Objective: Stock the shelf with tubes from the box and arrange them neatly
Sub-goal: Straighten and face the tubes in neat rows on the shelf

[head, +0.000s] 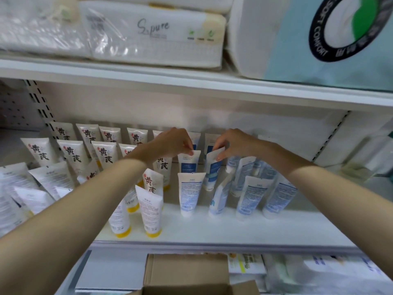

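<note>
White shelf (234, 228) carries upright tubes. Left hand (172, 143) pinches top of blue-label tube (188, 161); right hand (236, 143) pinches top of neighbouring tube (213, 165), just beside. Cardboard box (185, 271) sits below both forearms, flaps open, contents hidden.

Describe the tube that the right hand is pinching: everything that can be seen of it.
The tube is white, soft-looking plastic with a blue label panel, its print too blurred to read. It stands crimped end up, tilted, in the middle row on the white shelf, its foot partly hidden by front-row tubes. The right hand pinches its crimped top edge. The neighbouring tube to its left is pinched by the left hand.
</note>
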`<state>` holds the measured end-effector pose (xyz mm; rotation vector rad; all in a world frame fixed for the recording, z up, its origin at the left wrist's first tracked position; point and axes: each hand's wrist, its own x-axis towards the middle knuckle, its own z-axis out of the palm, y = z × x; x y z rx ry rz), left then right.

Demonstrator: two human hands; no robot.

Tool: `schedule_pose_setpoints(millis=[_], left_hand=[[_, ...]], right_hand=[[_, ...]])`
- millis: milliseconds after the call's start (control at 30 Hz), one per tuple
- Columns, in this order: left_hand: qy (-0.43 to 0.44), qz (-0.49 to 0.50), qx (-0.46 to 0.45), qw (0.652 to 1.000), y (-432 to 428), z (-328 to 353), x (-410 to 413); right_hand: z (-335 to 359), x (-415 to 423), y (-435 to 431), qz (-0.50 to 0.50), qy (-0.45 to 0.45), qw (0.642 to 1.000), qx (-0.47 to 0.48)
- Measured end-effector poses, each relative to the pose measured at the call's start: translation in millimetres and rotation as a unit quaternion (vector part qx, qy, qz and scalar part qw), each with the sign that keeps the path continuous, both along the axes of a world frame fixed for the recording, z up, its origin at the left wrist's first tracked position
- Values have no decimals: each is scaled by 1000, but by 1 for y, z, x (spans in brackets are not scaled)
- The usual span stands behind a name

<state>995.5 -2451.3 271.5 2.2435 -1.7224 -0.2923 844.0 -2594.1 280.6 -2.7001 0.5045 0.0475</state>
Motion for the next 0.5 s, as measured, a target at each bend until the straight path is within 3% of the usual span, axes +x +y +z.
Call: schedule_pose_setpoints(millis=[500], left_hand=[[-4, -19, 21, 1000, -7, 3, 2]], right_hand=[[-1, 1, 3, -5, 1, 1000, 5]])
